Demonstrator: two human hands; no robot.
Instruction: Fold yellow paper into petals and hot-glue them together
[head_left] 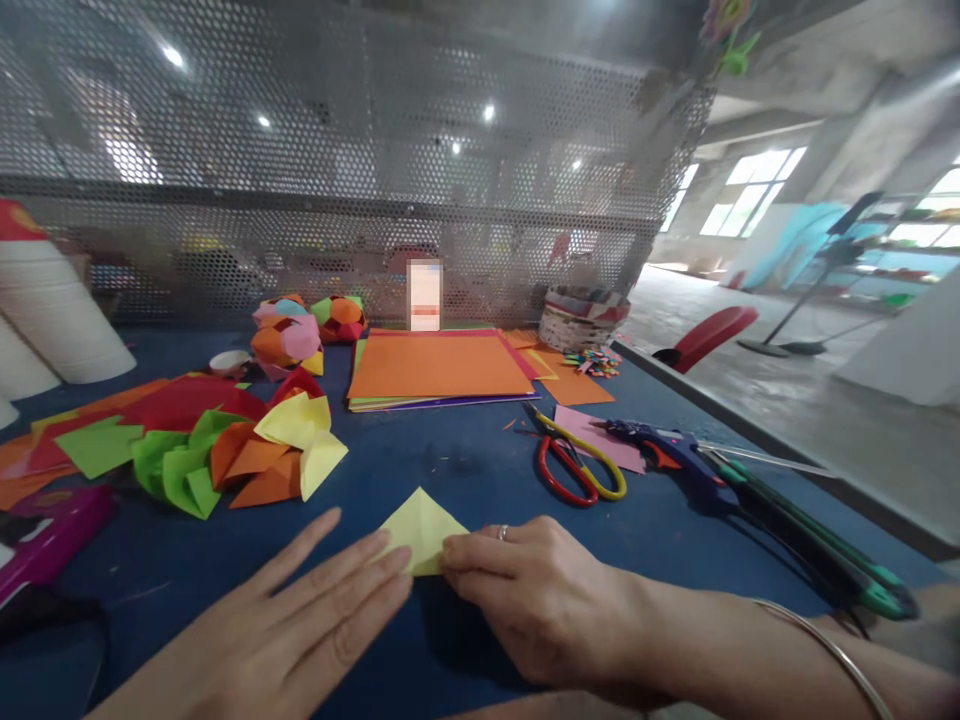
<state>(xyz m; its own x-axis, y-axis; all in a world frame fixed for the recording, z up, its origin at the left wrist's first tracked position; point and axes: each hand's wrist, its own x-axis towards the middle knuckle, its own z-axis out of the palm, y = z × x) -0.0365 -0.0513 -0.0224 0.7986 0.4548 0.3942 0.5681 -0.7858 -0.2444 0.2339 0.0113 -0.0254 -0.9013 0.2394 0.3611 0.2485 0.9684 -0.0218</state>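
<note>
A pale yellow sheet of paper (422,528), folded into a triangle with its point away from me, lies on the blue table. My left hand (300,610) rests with fingers stretched out, the fingertips over the paper's left corner. At the opposite corner, my right hand (536,590) pinches the paper between thumb and curled fingers. Beyond my left hand lie folded paper pieces in yellow (319,445), orange (259,465) and green (180,465). Scissors with red and yellow handles (577,470) lie beyond my right hand.
A stack of coloured paper (442,365) lies at the back, near paper balls (289,330) and a woven basket (585,318). On the right are a glue gun (675,450) and a green-and-black tool (817,540). White rolls (64,300) stand left; a perforated metal screen (375,150) rises behind.
</note>
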